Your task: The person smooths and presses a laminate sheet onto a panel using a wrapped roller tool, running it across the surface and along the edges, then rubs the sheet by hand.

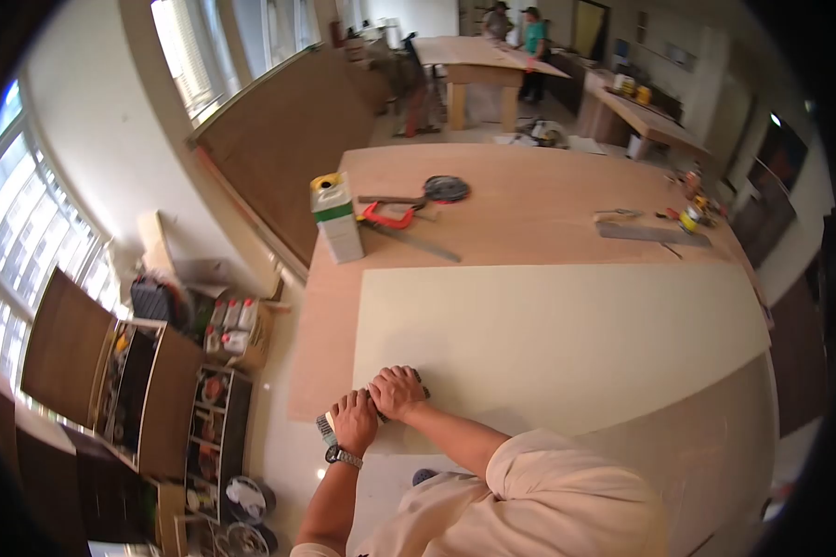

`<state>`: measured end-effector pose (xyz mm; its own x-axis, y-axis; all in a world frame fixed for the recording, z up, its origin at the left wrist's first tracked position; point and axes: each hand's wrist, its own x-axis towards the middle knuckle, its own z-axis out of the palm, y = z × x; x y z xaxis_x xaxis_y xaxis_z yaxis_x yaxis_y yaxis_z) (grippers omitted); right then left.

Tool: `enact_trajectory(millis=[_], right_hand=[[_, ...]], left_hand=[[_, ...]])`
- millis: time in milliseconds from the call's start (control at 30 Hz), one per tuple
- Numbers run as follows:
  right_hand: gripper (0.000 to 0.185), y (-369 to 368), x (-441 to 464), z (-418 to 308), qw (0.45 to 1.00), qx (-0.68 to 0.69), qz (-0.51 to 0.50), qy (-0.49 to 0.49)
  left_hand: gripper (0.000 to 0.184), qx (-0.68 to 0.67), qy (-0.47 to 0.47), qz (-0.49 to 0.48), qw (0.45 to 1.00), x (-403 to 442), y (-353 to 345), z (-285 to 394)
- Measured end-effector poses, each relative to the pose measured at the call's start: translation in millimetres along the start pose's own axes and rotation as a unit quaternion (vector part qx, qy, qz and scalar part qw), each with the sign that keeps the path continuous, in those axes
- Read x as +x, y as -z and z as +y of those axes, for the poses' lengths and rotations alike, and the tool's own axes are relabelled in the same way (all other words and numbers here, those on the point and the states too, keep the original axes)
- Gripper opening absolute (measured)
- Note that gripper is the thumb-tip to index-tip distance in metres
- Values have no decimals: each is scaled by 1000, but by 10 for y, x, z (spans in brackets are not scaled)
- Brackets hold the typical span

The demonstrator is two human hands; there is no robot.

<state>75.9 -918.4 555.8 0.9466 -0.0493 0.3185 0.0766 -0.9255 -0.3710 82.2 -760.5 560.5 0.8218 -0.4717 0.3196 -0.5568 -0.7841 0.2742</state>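
A large cream sheet [548, 334] lies on the wooden table [529, 186]. At its lower left corner, my left hand [354, 421], with a watch on the wrist, is wrapped round one end of a dark and pale green tool [326, 428]. Beside it my right hand [397, 392] grips the other end of the same tool. The fingers cover most of the tool, so its exact kind cannot be made out. The tool sits at the edge of the sheet.
A metal can [338, 223] stands at the table's left, beside a red clamp [388, 217] and a round black item [447, 189]. Farther right lie a flat metal strip [652, 234] and a small yellow can [691, 218]. Two people stand by a far table [478, 51].
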Motion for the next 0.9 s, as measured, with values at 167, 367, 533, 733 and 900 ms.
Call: enact_trajectory(millis=[167,367,533,733,900], right_hand=[[30,83,-107,354,994,-65,11,-93],[27,239,-49,584,986,-82,19,-143],[25,159,279,782,979,-108,77,-157],[26,105,910,1128,981,-100,75,-150],[28,11,1410,1395,979,-96,70,-163]], left_hand=[[27,-56,-57,-47,996,411,-152,224],[23,-81,-85,7,993,829,-429,327],[22,-81,-103,-13,991,1314,-514,288],[24,-71,-93,32,993,1927,-844,178],[22,-52,-86,5,995,2480,-912,131]])
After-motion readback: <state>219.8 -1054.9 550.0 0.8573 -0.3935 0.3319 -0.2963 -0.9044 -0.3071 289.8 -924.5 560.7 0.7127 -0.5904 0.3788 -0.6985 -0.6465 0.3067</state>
